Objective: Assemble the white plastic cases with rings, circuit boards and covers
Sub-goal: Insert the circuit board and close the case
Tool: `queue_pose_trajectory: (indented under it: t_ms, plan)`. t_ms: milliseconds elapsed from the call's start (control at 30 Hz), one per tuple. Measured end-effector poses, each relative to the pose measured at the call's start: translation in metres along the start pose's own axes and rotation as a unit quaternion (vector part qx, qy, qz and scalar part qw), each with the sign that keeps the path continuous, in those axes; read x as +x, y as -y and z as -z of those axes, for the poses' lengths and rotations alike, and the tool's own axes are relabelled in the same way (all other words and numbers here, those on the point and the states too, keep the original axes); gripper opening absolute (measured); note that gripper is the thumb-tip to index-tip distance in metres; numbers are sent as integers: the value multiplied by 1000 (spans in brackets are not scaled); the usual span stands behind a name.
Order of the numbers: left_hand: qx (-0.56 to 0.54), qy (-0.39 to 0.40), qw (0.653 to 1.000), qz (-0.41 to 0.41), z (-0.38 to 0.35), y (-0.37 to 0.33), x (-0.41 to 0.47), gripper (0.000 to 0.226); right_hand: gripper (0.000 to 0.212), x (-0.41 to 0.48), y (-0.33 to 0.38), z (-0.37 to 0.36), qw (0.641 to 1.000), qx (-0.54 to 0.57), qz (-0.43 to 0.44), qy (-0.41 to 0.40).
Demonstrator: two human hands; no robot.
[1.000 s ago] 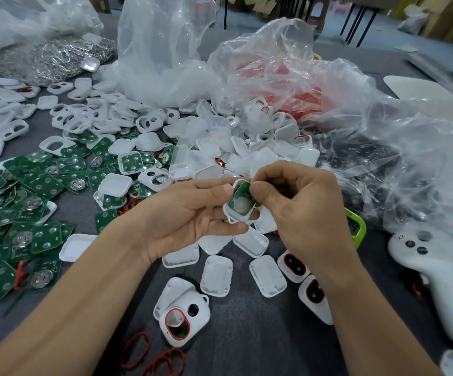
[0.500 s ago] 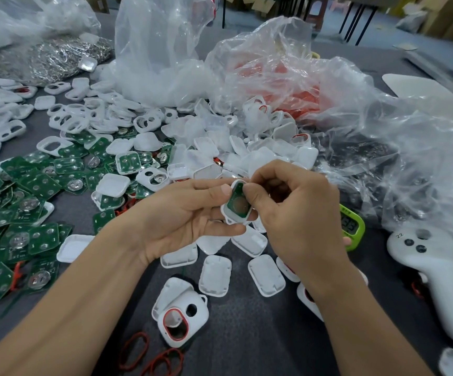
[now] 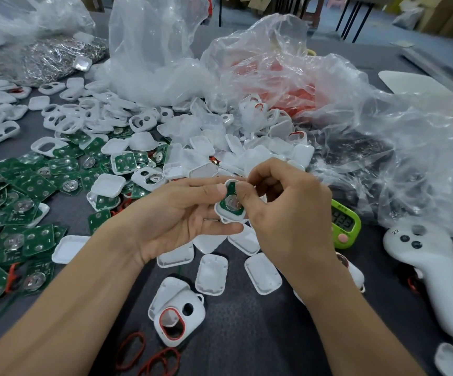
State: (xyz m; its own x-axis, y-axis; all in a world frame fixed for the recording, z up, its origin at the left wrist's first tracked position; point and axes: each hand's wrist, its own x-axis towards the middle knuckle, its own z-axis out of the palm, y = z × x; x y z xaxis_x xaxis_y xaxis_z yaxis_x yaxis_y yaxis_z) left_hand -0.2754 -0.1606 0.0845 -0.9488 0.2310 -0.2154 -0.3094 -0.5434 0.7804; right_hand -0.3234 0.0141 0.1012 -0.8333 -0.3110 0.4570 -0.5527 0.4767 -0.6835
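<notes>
White case (image 3: 224, 217) | circuit board (image 3: 230, 204) apparently seated, cover pending | left hand (image 3: 181, 213) gripping case, right hand (image 3: 285, 213) pinching board | loose covers (image 3: 211, 274) on desk beneath case

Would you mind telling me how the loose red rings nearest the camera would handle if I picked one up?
The red rings are thin loops lying in uneven ovals, so they are probably floppy and would sag from the fingers. They look light. Lying flat and overlapping on the table, they may be fiddly to pinch singly and unlikely to roll.
</notes>
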Motion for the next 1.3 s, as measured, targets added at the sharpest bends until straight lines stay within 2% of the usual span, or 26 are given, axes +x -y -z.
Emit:
queue_pose_trajectory:
  t_ms: [133, 300, 367, 467, 667, 833, 1300]
  plan:
    - [62, -43, 997, -16, -3, 4, 3, 37, 15, 1, -2, 0, 1000, 3, -13, 14]
    - [89, -72, 993, -35, -3, 6, 4, 35, 25, 7, -10, 3, 992, 82, -92, -9]
    - [88, -78, 992, -40, -3, 6, 5, 35, 25, 10, -13, 5, 986, 113, -121, 12]
    - [91, -75, 992, -48, -3, 6, 5, 34, 11, 12, -14, 6, 972, 161, -152, 83]
    - [96, -81, 991, -51, -2, 7, 4, 34, 1, 11, -18, 5, 971, 154, -155, 99]
    - [85, -63, 993, -52, -1, 6, 2, 36, 9, 10, -20, 1, 973, 142, -159, 84]
    - [87, -62, 993, -56, 1, 7, 4, 34, 12, 7, -14, -6, 979, 96, -160, 79]
